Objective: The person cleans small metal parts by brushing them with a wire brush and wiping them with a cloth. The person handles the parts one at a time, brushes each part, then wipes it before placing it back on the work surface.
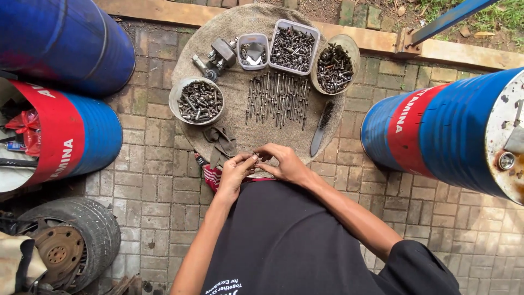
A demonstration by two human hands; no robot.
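While both hands met at the near edge of the burlap mat (240,87), my left hand (236,173) and right hand (284,164) pinched a small fastener (255,158), too small to identify. I judged I was sorting; next came setting it among the row of bolts (277,98) farther up the mat.

small bolt (255,157) | dark metal | pinched between fingertips of both hands | near burlap mat edge (305,143)
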